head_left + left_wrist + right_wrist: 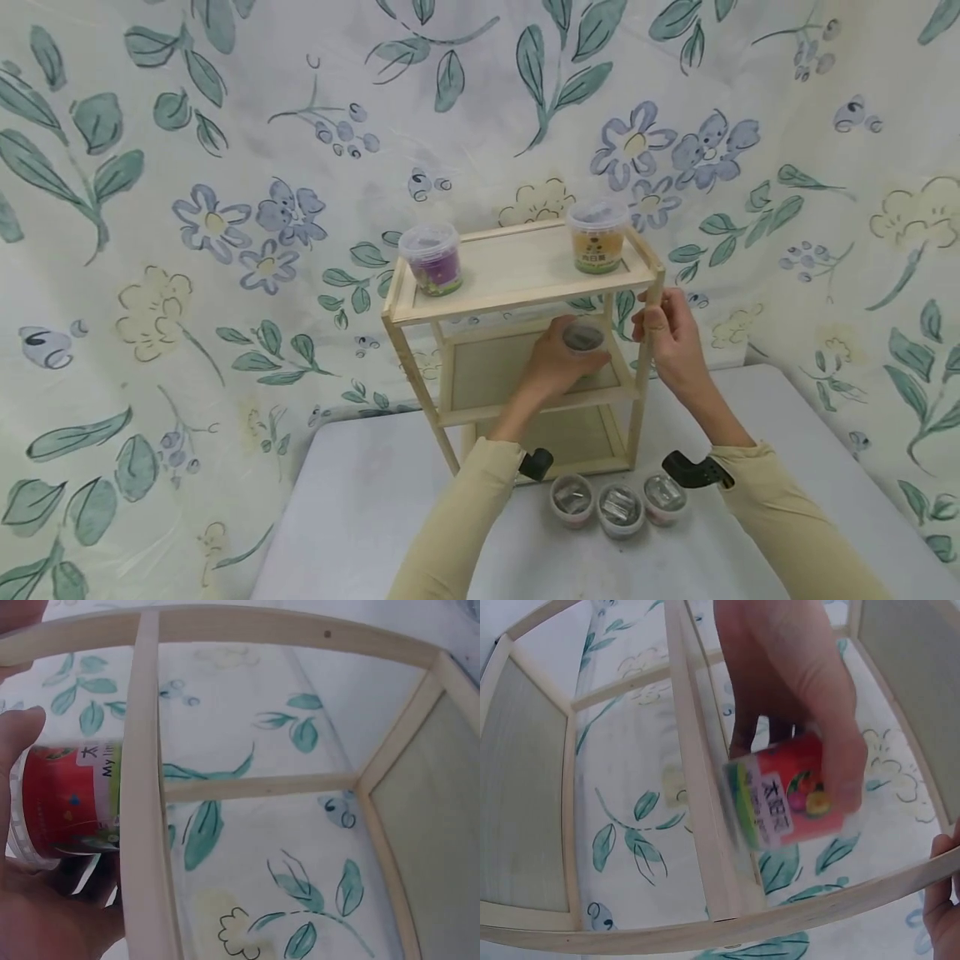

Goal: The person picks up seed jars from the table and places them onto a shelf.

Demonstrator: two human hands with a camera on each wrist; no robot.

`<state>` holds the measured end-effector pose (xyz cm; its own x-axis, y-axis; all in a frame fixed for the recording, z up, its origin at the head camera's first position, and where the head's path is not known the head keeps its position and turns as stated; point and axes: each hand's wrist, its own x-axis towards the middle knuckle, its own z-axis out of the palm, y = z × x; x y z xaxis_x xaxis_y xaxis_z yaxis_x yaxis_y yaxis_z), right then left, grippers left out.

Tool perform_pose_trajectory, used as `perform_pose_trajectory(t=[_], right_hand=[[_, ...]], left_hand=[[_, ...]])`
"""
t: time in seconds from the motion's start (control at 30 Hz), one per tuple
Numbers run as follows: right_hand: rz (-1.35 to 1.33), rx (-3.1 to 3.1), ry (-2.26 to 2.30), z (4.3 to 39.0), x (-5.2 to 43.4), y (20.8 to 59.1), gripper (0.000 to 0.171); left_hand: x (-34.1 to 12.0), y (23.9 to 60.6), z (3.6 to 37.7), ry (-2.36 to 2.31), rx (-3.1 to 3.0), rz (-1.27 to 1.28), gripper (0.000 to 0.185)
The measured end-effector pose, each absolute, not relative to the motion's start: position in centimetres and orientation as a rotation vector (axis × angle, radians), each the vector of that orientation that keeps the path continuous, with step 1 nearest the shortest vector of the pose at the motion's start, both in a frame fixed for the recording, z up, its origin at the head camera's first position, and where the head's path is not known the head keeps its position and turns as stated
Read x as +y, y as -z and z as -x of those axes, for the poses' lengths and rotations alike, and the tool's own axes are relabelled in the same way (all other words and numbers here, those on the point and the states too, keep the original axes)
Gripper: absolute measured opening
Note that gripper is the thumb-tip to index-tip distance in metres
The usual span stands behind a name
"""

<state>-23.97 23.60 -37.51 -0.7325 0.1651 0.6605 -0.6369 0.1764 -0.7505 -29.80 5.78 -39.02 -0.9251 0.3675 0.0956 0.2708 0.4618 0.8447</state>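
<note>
In the head view, a wooden three-tier rack point(513, 271) stands on the table. My left hand point(551, 362) holds a clear plastic cup with a red label point(799, 787) by its sides, over the right part of the middle shelf point(487, 371). The cup's base is close to that shelf; whether it touches cannot be told. My right hand point(675, 337) grips the rack's front right post point(645, 367) just under the top shelf. On the top shelf stand a purple-labelled cup point(435, 271) at the left and an orange-labelled cup point(597, 242) at the right.
Three lidded cups, a left one point(572, 500), a middle one point(620, 510) and a right one point(664, 498), stand in a row on the white table point(352, 508) before the rack. A floral sheet point(450, 133) hangs close behind it.
</note>
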Motion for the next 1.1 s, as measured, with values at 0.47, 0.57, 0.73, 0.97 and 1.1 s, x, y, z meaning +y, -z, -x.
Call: perform_pose_trajectory(t=[0.47,0.57,0.73,0.97,1.1], right_hand=[[-0.452,-1.797,-1.594,24.3,23.7,38.0,0.025],[-0.454,-1.799,-1.596,24.4,23.7,38.0,0.023],[-0.469,-1.795,-1.618,24.5,23.6,38.1,0.024],[-0.465,-1.803,-1.605,24.5,23.7,38.2,0.028],[-0.467,-1.809,-1.593,24.5,23.7,38.1,0.029]], left_hand=[[7.5,39.7,30.2,-1.460,2.602,-0.572,0.090],[7.6,39.7,30.2,-1.469,2.605,-0.546,0.090],[7.7,39.6,30.0,-1.491,2.603,-0.511,0.091],[7.8,39.4,29.6,-1.484,2.622,-0.475,0.092],[7.8,39.3,29.6,-1.472,2.640,-0.492,0.095]])
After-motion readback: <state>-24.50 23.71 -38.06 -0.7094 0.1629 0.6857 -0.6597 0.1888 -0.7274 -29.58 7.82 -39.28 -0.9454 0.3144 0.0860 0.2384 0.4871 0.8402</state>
